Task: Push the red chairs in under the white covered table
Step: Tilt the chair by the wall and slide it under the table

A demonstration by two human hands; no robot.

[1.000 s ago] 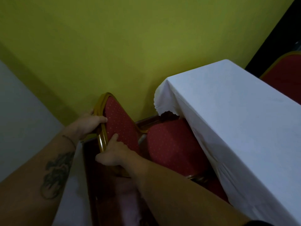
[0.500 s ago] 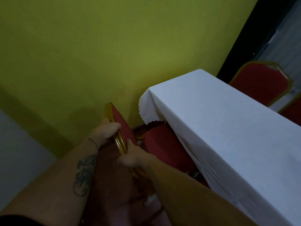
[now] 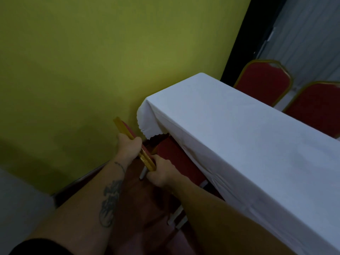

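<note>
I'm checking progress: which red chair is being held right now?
The near-side chair by the green wall; left hand and right hand grip its gold backrest.

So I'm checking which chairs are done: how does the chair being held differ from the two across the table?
The held chair sits on the near side, gripped at its backrest by the left hand and right hand, seat partly under the tablecloth. The far chairs stand untouched, backrests facing the camera. All have red padding and gold frames.

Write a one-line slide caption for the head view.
Both hands, left and right, grip a red chair's gold-framed back beside the white-covered table.
</note>
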